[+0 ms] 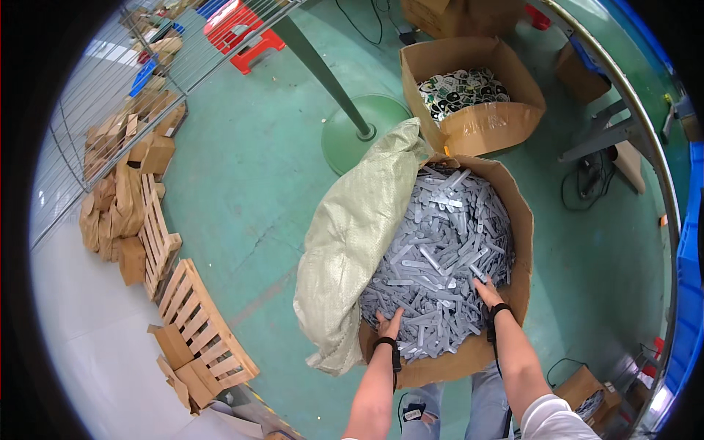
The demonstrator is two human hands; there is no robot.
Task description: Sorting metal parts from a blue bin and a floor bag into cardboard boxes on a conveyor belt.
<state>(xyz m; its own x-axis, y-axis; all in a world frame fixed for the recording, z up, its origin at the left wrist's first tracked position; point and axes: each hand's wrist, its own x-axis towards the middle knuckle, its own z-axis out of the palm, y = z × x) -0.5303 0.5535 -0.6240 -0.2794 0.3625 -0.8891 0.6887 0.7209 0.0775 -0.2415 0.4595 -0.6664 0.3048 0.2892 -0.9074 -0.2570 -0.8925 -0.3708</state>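
The flat strips heaped in the brown cardboard box are pale grey; the woven sack beside them is a washed-out yellow-green; the floor is green; a second brown carton holds black-and-white patterned pieces; the stool is red; the wrist straps are black.

The green floor carried a strip-filled cardboard box; beside it lay a woven sack and, farther off, wooden pallets.
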